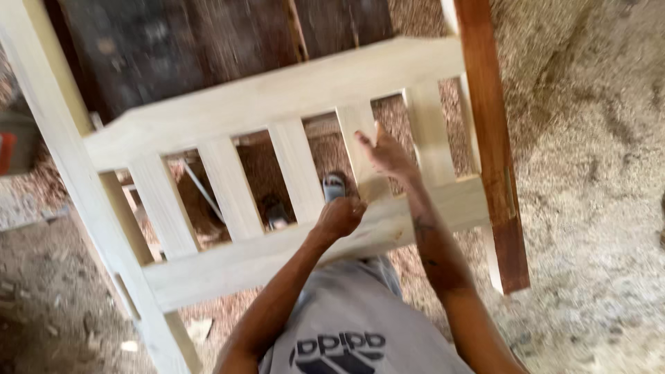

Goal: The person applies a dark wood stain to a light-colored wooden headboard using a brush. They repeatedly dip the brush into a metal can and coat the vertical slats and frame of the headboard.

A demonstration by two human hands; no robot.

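shirt: a grey shirt [360, 325] with a dark printed mark fills the bottom middle, nearest the camera; both bare forearms rise out from it.
left hand: the left hand [339, 216] is curled into a loose fist, pressed against the upper edge of the lower rail; the picture is too blurred to show whether anything sits inside the fist.
right hand: the right hand [384, 154] is spread open with fingers apart, palm laid flat on one upright slat, holding nothing.
lower rail: the lower rail [242, 263] is a pale unfinished board running slantwise from lower left up to the right, just in front of the shirt.
slat: the touched slat [360, 131] stands fourth in a row of five pale slats, joined between the lower rail and the top rail.
top rail: the top rail [277, 100] is a wider pale board lying parallel above the slats.
posts: a pale post [76, 173] closes the frame on the left; a reddish-brown post [495, 152] closes it on the right.
feet: a sandalled foot [334, 187] shows through the gap between slats, just above the left hand.
floor: the sawdust floor [589, 173] spreads to the right and beyond; dark planks [180, 41] lie farthest back, above the top rail.
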